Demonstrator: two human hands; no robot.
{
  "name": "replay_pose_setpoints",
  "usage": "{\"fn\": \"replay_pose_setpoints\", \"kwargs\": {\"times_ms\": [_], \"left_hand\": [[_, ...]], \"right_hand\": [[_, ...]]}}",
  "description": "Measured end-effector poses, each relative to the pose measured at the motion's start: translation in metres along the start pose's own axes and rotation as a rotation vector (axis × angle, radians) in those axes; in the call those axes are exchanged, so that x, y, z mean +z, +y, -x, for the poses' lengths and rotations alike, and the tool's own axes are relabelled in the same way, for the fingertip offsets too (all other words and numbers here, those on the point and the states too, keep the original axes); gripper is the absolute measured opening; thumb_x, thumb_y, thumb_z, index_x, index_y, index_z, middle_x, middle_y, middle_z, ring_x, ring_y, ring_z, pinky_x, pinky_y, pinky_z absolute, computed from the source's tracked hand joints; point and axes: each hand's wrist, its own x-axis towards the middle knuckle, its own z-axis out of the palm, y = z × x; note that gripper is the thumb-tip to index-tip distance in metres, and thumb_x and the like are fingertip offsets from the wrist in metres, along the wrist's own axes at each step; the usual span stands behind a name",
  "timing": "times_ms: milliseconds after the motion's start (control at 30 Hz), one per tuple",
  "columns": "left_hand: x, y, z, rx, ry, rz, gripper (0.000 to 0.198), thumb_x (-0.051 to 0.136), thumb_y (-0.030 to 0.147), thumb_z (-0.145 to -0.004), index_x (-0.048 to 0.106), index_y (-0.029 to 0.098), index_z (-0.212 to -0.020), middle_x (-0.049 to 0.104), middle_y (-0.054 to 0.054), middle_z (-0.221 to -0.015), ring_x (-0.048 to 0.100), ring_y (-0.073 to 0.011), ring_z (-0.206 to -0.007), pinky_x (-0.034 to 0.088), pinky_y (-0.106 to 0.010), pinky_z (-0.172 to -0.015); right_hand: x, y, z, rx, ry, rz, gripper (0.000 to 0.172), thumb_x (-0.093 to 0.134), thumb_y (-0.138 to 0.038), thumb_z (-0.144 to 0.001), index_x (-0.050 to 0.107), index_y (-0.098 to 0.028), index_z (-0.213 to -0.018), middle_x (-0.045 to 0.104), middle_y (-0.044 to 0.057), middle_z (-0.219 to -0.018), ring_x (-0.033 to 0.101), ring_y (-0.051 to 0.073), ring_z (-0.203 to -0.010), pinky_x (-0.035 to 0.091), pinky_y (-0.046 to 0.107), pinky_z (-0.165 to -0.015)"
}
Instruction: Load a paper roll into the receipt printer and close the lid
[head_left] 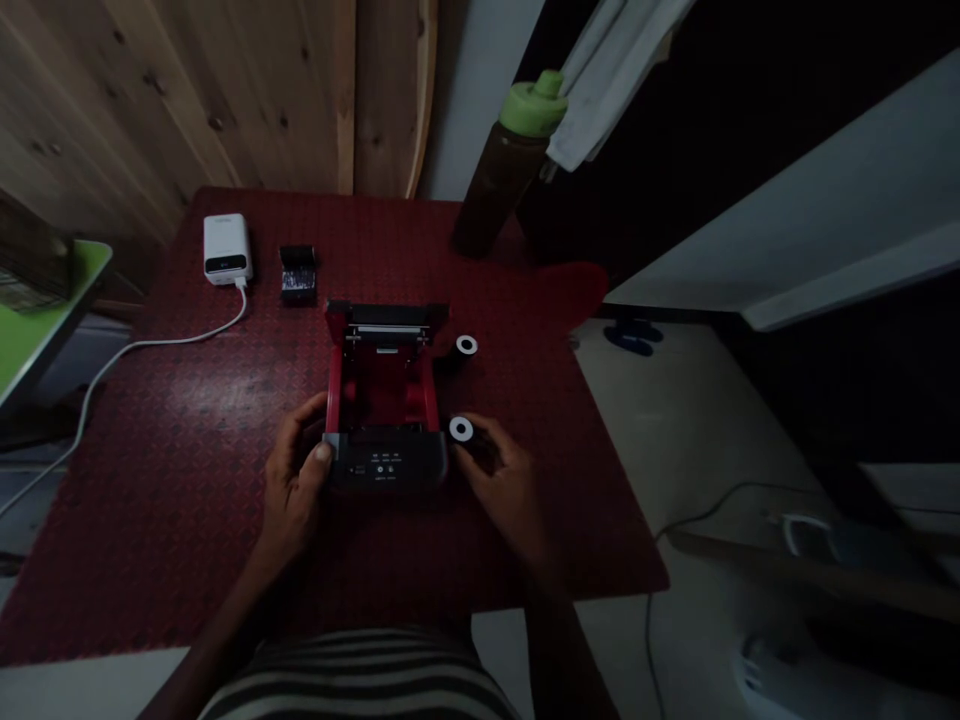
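Observation:
A small red and black printer sits on the table with its lid raised. Its red inside compartment is exposed and looks bare. My left hand grips the printer's left front corner, thumb on the black front panel. Beside the printer's right side, my right hand is closed around a small dark roll, whose white ring-shaped end faces up. Another dark roll with the same kind of white end stands just behind it, near the printer's right rear. Most of each roll's side is in shadow.
A white power bank with a cable and a small black object lie at the back left of the red-patterned table. A dark bottle with a green lid stands at the back right. Dark slippers rest on the floor.

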Motion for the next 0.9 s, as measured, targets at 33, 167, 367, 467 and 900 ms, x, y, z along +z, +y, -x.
{"fn": "replay_pose_setpoints", "kwargs": {"times_ms": [33,167,367,467,900], "left_hand": [[0.0,-0.001,0.0,0.002,0.005,-0.002,0.057,0.063,0.063,-0.113,0.071,0.022,-0.151,0.079,-0.013,-0.147,0.078,-0.0314,-0.131,0.064,-0.043,-0.103],[0.001,-0.001,0.0,-0.002,0.008,-0.006,0.057,0.063,0.063,-0.113,0.071,0.022,-0.151,0.08,-0.013,-0.145,0.078,-0.0312,-0.129,0.064,-0.043,-0.103],[0.001,0.005,0.0,-0.05,-0.022,0.035,0.055,0.063,0.061,-0.113,0.069,0.025,-0.154,0.078,-0.013,-0.147,0.079,-0.0326,-0.128,0.064,-0.045,-0.102],[0.0,0.006,0.001,-0.045,-0.012,0.02,0.056,0.063,0.062,-0.113,0.07,0.025,-0.154,0.077,-0.013,-0.148,0.077,-0.0338,-0.131,0.063,-0.046,-0.105],[0.004,-0.002,0.006,-0.104,-0.037,0.142,0.061,0.063,0.063,-0.113,0.065,0.022,-0.158,0.071,-0.017,-0.154,0.07,-0.0369,-0.143,0.058,-0.051,-0.115]], "right_hand": [[0.001,0.002,0.0,-0.007,-0.005,0.005,0.035,0.076,-0.036,-0.09,0.084,-0.028,-0.122,0.091,0.009,-0.124,0.087,0.031,-0.115,0.068,0.051,-0.11],[-0.009,0.01,0.008,-0.051,-0.08,0.042,0.055,0.073,-0.029,-0.093,0.078,-0.028,-0.147,0.083,0.01,-0.149,0.083,0.029,-0.132,0.066,0.049,-0.118],[-0.057,0.011,0.008,-0.049,-0.033,0.257,0.046,0.059,-0.025,-0.104,0.079,-0.025,-0.145,0.088,0.013,-0.137,0.087,0.029,-0.119,0.068,0.054,-0.112],[-0.064,0.002,-0.026,-0.059,0.054,0.29,0.034,0.065,-0.034,-0.106,0.082,-0.024,-0.134,0.087,0.014,-0.134,0.085,0.031,-0.121,0.065,0.058,-0.114],[-0.008,-0.013,-0.118,-0.076,0.024,0.035,0.047,0.087,-0.061,-0.084,0.079,-0.024,-0.11,0.085,0.008,-0.11,0.079,0.031,-0.105,0.064,0.054,-0.102]]}}
